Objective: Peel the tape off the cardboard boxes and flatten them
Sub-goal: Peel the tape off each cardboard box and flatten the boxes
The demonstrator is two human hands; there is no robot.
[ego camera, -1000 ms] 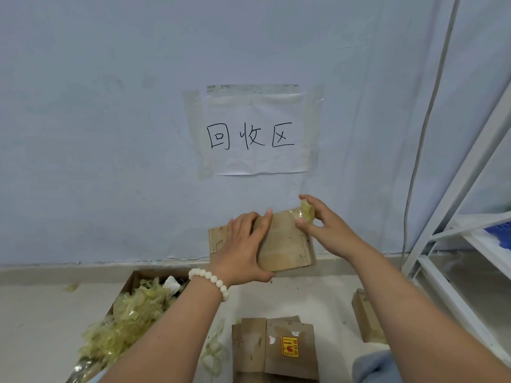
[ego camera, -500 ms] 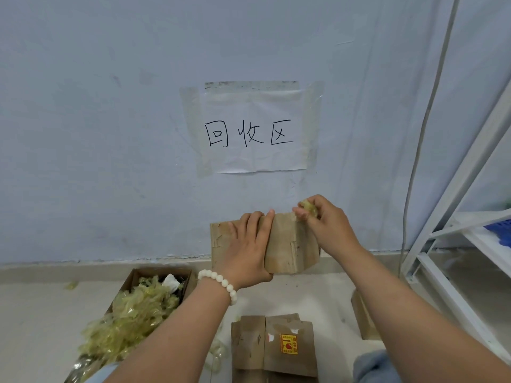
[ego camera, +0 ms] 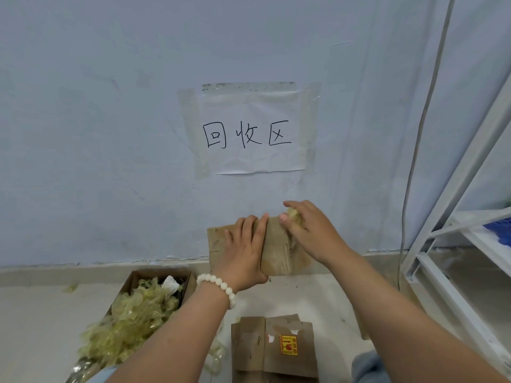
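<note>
Pale blue wall (ego camera: 110, 134). White paper sign (ego camera: 254, 150) taped to it, three handwritten characters. Grey cable (ego camera: 420, 125) runs down the wall at right. White metal shelf rack (ego camera: 470, 169) holds something blue (ego camera: 499, 230), possibly a crate.

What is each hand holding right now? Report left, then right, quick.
Left hand: grips the cardboard box, fingers over its top edge.
Right hand: pinches a wad of peeled tape at the box's upper right corner.

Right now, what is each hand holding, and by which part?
Left hand grips the cardboard box around its middle, fingers over the top edge. Right hand pinches a wad of tape at the box's upper right corner.
</note>
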